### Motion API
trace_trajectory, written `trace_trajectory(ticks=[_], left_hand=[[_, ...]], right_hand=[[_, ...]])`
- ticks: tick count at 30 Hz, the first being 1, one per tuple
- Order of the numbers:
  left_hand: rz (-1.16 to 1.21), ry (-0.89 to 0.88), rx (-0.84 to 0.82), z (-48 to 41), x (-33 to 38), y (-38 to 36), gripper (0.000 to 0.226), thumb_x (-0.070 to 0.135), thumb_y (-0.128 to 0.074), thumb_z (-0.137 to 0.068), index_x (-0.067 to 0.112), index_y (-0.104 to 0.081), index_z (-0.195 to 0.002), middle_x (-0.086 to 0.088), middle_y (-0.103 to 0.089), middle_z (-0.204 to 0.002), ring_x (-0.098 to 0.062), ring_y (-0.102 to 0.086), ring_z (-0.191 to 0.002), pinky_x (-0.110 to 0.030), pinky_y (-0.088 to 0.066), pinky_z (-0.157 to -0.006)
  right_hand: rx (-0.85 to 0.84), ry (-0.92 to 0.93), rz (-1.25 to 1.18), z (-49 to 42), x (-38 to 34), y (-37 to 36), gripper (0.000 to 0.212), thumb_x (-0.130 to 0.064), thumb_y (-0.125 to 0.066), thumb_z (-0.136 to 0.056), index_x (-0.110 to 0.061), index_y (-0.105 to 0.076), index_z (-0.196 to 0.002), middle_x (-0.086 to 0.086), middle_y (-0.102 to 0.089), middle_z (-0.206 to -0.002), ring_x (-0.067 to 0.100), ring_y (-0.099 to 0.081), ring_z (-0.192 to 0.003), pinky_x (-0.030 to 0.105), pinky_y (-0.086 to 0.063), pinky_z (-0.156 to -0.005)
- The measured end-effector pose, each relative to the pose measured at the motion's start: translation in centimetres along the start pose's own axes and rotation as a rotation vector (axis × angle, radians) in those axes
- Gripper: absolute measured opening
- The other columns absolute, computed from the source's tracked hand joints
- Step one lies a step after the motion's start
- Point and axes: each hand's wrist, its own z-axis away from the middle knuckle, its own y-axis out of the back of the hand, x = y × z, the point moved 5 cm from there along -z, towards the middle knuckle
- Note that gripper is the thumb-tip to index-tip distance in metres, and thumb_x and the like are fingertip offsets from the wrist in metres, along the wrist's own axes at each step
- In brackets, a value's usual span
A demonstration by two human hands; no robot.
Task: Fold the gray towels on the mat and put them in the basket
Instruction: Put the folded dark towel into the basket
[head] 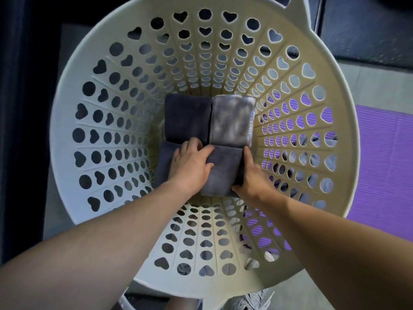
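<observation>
Two-handed hold on towel (pixel 221 173), frame centre: left hand (pixel 192 163) pressing flat, right hand (pixel 252 175) gripping edge. Risk of unfolding on uneven release.

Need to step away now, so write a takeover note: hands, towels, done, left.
Left hand lies flat, pressing on the front-left towel and front-right towel.
Right hand grips the front-right towel's right edge.
Done: four folded towels lie on the basket floor, including a dark towel rear left and a light gray towel rear right.
Left: let go; gray cloth shows through the holes over the purple mat, likely more to fold.
</observation>
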Motion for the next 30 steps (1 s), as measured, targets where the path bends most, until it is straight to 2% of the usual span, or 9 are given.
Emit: trace_trajectory(ticks=[3, 8, 11, 15, 21, 24, 26, 28, 30], left_hand=[[-0.062, -0.062, -0.007, 0.2, 0.2, -0.2, 0.047, 0.036, -0.065, -0.093, 0.027, -0.055, -0.138, -0.005, -0.049, -0.124, -0.028, -0.049, -0.115, -0.044, -0.041, -0.098], [-0.151, -0.040, 0.023, -0.2, 0.1, -0.6, 0.046, 0.039, -0.065, -0.092, 0.030, -0.057, -0.136, -0.006, -0.049, -0.126, -0.028, -0.046, -0.117, -0.041, -0.038, -0.100], [-0.181, 0.020, 0.025, -0.8, -0.4, -0.8, 0.047, 0.045, -0.064, -0.092, 0.039, -0.055, -0.139, -0.005, -0.044, -0.134, -0.028, -0.039, -0.125, -0.041, -0.032, -0.103], [-0.213, 0.064, -0.008, -1.3, -1.4, -1.2, 0.050, 0.052, -0.060, -0.094, 0.046, -0.050, -0.143, -0.004, -0.039, -0.139, -0.029, -0.033, -0.130, -0.044, -0.028, -0.107], [-0.192, 0.101, -0.057, -1.2, -1.0, -0.6, 0.056, 0.055, -0.058, -0.091, 0.038, -0.047, -0.144, -0.005, -0.040, -0.138, -0.029, -0.035, -0.129, -0.046, -0.025, -0.108], [-0.080, 0.106, -0.037, -0.8, -0.5, 1.5, 0.056, 0.053, -0.056, -0.091, 0.033, -0.048, -0.143, -0.005, -0.045, -0.135, -0.029, -0.042, -0.127, -0.046, -0.029, -0.106], [0.038, 0.088, -0.041, -0.5, -0.1, 3.2, 0.052, 0.049, -0.056, -0.093, 0.029, -0.050, -0.141, -0.005, -0.049, -0.135, -0.029, -0.049, -0.126, -0.045, -0.035, -0.106], [0.116, 0.056, -0.049, 0.0, 0.5, 5.2, 0.049, 0.046, -0.058, -0.094, 0.025, -0.053, -0.139, -0.005, -0.054, -0.132, -0.029, -0.054, -0.123, -0.045, -0.043, -0.104], [0.153, 0.018, -0.044, 0.6, 1.3, 7.3, 0.045, 0.046, -0.058, -0.094, 0.024, -0.056, -0.134, -0.004, -0.058, -0.125, -0.029, -0.059, -0.116, -0.047, -0.048, -0.099]], right_hand=[[0.029, 0.073, -0.034, 0.6, -0.4, -0.2, 0.104, -0.016, -0.067, -0.078, -0.035, 0.001, -0.155, 0.014, -0.058, -0.115, 0.030, -0.065, -0.086, 0.044, -0.057, -0.074], [-0.018, 0.056, 0.071, -0.1, -0.5, -0.1, 0.098, -0.016, -0.062, -0.086, -0.027, 0.004, -0.158, 0.018, -0.054, -0.123, 0.027, -0.055, -0.083, 0.035, -0.044, -0.069], [-0.050, 0.018, 0.134, -0.9, -0.3, -0.2, 0.102, -0.018, -0.062, -0.090, -0.029, 0.012, -0.159, 0.018, -0.055, -0.125, 0.031, -0.059, -0.091, 0.036, -0.043, -0.072], [-0.037, 0.030, 0.158, -1.0, -0.1, -0.4, 0.103, -0.021, -0.063, -0.091, -0.032, 0.014, -0.158, 0.018, -0.061, -0.118, 0.034, -0.061, -0.096, 0.038, -0.046, -0.073], [-0.017, -0.013, 0.191, -0.8, 0.1, 0.2, 0.104, -0.028, -0.067, -0.089, -0.037, 0.011, -0.158, 0.015, -0.051, -0.128, 0.035, -0.061, -0.104, 0.042, -0.051, -0.082], [0.048, -0.071, 0.186, 0.6, -0.7, 1.6, 0.096, -0.026, -0.066, -0.087, -0.034, -0.002, -0.158, 0.013, -0.044, -0.131, 0.036, -0.057, -0.114, 0.045, -0.052, -0.090], [0.056, -0.081, 0.199, 2.1, -1.8, 2.9, 0.076, -0.024, -0.062, -0.088, -0.027, -0.022, -0.152, 0.013, -0.044, -0.130, 0.037, -0.055, -0.117, 0.046, -0.052, -0.092], [0.032, -0.037, 0.267, 4.1, -3.3, 4.6, 0.054, -0.026, -0.060, -0.090, -0.021, -0.040, -0.140, 0.012, -0.048, -0.126, 0.036, -0.053, -0.116, 0.044, -0.050, -0.090], [0.099, 0.094, 0.355, 6.9, -4.6, 6.6, 0.038, -0.031, -0.057, -0.090, -0.017, -0.052, -0.125, 0.010, -0.055, -0.116, 0.033, -0.054, -0.110, 0.041, -0.048, -0.085]])
